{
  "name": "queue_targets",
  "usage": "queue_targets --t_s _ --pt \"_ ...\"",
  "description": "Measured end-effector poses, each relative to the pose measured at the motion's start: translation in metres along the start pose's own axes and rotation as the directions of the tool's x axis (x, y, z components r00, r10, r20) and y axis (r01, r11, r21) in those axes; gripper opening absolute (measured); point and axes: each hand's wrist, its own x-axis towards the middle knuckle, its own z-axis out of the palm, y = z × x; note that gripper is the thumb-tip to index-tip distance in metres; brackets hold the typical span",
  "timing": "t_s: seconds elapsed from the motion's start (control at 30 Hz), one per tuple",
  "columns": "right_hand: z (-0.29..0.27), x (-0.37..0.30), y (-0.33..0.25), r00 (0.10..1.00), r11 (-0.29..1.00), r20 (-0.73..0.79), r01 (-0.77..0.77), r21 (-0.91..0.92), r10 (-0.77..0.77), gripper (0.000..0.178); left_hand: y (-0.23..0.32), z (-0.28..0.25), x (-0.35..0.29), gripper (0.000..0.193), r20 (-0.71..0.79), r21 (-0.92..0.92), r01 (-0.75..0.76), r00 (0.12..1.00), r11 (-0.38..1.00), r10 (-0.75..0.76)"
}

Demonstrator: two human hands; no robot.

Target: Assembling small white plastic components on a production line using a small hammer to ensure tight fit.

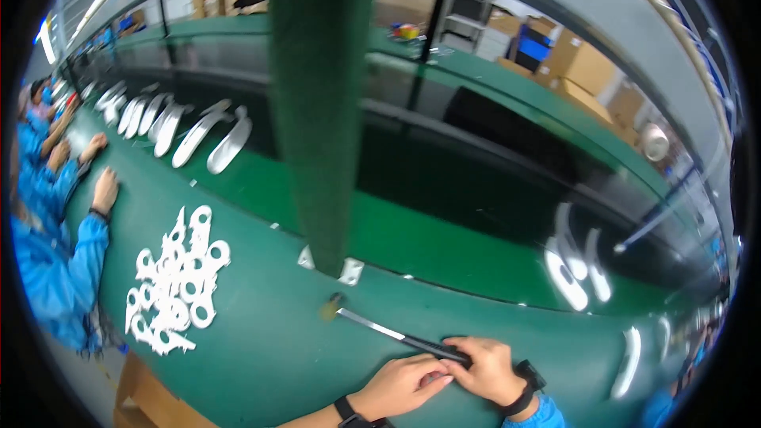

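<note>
My right hand (487, 368) is wrapped round the black handle of a slim knife-like tool (371, 323) with a long, narrow silver blade; its exact kind is hard to tell. The blade slants away to the left over the green table. Beside it my left hand (400, 388) is closed, its fingers curled and meeting the right hand near the end of the handle. Whatever its fingertips pinch is hidden. Just past the blade's tip lies a small, blurred dark and yellowish thing (333, 306).
White ring-ended plastic parts (178, 285) lie heaped on the table (269, 364) at left. A green post (321, 111) rises ahead. Curved white pieces rest on the conveyor (444, 230) at both sides. Co-workers in blue sleeves (83, 246) sit at left; a cardboard box (151, 400) stands below.
</note>
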Motion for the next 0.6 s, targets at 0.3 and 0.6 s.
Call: queue_targets --t_s 0.3,0.6 --pt "-0.002 -0.045 0.019 0.997 0.999 0.059 -0.049 0.003 0.049 0.033 0.007 0.007 -0.005 0.018 0.019 -0.093 0.128 0.992 0.987 -0.126" --pt "0.002 -0.072 0.027 0.977 0.993 -0.214 0.044 0.107 -0.02 0.029 0.008 0.002 -0.005 0.018 0.04 -0.153 0.348 0.937 0.925 -0.346"
